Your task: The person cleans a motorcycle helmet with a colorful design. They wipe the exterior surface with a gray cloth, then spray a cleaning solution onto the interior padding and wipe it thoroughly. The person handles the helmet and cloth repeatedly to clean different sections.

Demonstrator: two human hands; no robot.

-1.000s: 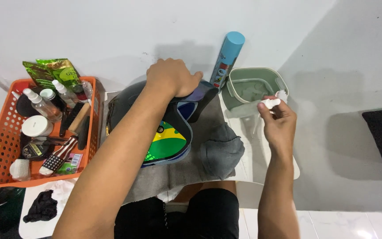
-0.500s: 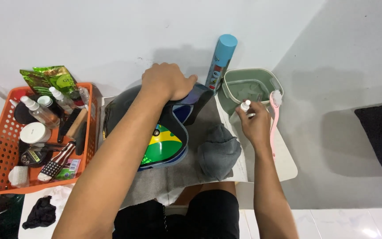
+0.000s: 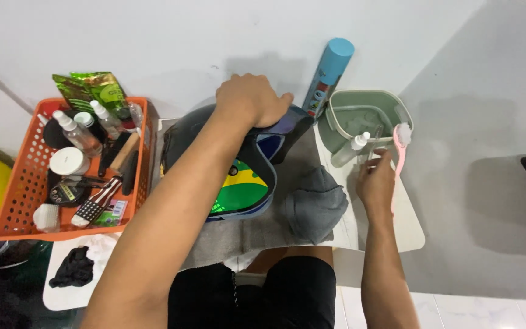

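My left hand (image 3: 252, 99) rests on top of a dark helmet (image 3: 238, 176) with a green and yellow patch, gripping its upper edge. The helmet lies on a grey towel (image 3: 226, 234) over a small white table (image 3: 406, 222). My right hand (image 3: 375, 183) is to the right of the helmet, just below a green basin (image 3: 360, 119), fingers closed around a thin tool. A small white bottle (image 3: 351, 149) leans at the basin's front. A pink brush (image 3: 400, 149) with a white head lies beside my right hand against the basin.
A tall blue spray can (image 3: 330, 73) stands behind the helmet by the wall. A folded grey cloth (image 3: 316, 204) lies right of the helmet. An orange basket (image 3: 22, 201) at left holds bottles, brushes and packets. A black rag (image 3: 74, 268) lies below it.
My right hand has come down from the basin's rim toward the table, and the white piece it held up is gone from its fingers. My left hand stays on the helmet.
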